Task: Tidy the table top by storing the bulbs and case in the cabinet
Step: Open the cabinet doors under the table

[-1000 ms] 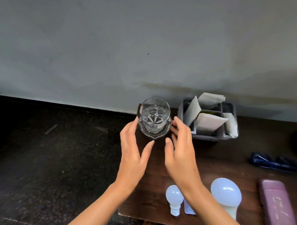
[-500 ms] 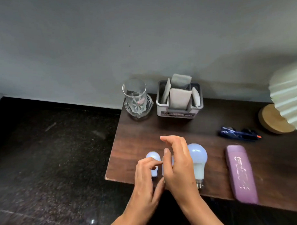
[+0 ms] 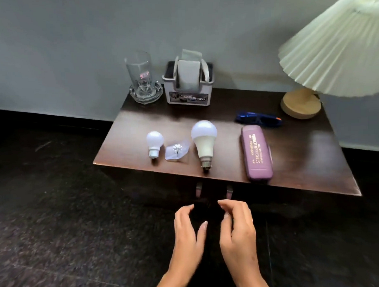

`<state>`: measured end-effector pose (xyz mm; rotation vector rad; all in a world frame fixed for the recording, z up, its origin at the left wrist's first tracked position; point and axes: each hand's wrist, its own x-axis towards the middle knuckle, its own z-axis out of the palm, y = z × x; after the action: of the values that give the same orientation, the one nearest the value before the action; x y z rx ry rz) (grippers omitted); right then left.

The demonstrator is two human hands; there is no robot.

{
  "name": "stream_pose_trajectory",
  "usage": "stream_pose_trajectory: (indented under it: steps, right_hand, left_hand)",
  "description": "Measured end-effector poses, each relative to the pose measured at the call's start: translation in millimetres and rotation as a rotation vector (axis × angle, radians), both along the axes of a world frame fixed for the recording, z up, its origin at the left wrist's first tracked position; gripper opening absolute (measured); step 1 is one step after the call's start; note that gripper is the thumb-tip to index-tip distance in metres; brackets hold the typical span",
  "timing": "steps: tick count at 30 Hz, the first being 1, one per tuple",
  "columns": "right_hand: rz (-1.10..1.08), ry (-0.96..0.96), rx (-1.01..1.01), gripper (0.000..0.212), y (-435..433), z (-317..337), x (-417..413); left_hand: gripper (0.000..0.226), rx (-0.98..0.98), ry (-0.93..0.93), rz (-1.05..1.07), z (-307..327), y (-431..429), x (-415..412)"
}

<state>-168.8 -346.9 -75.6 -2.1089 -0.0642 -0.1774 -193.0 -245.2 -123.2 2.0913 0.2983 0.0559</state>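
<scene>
A small white bulb [image 3: 154, 143] and a large white bulb [image 3: 204, 140] lie on the dark wooden cabinet top [image 3: 296, 152], caps toward me. A purple case [image 3: 256, 152] lies to their right near the front edge. Two metal door handles [image 3: 214, 190] show under the front edge. My left hand [image 3: 187, 231] and my right hand [image 3: 237, 226] hover just below those handles, fingers curled and apart, holding nothing.
A small clear packet [image 3: 176, 151] lies between the bulbs. At the back stand a glass in a glass dish [image 3: 144, 80] and a grey holder with papers [image 3: 188, 84]. Blue glasses [image 3: 258, 119] and a pleated lamp [image 3: 301, 104] are at the right. Dark floor surrounds the cabinet.
Both hands left the glass, passed over the bulbs, and drew back below the cabinet's front edge. The view has pulled back, showing the whole top and the lamp.
</scene>
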Motion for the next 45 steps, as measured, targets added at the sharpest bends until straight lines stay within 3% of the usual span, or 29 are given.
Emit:
stream_pose_trajectory:
  steps: [4,7,12,17,25,30,35,38,41,45]
  right_hand:
    - [-0.114,-0.049,0.063,0.029,-10,-64,7]
    - [-0.185,-0.129,0.130,0.035,-9,-106,16]
    - [-0.053,-0.212,0.290,0.051,-10,-150,25]
    - [0.048,-0.208,0.339,0.067,-13,-153,30]
    - [0.006,-0.145,0.382,0.052,-15,-153,8]
    - [-0.025,-0.132,0.414,0.043,-27,-150,-28]
    - [-0.243,-0.118,0.287,0.069,-25,-132,-61]
    - [-0.369,-0.148,0.214,0.074,-28,-127,-77]
    - [-0.478,-0.206,0.142,0.061,-32,-129,-88]
    - [-0.617,-0.289,0.195,0.054,-34,-130,-100]
  left_hand:
    - [0.045,-0.035,-0.102,0.057,-61,-4,19]
    - [0.045,-0.158,-0.307,0.084,-93,-6,33]
    - [0.051,-0.256,-0.474,0.068,-122,-9,38]
    - [0.049,-0.278,-0.491,0.026,-119,0,43]
    - [0.022,-0.349,-0.444,0.040,-105,7,37]
    - [0.022,-0.441,-0.445,0.093,-111,9,2]
    - [0.064,-0.243,-0.394,0.178,-107,22,-41]
    - [0.078,-0.047,-0.406,0.356,-105,21,-60]
    - [0.076,0.063,-0.400,0.499,-104,23,-69]
    - [0.055,0.144,-0.407,0.582,-105,28,-75]
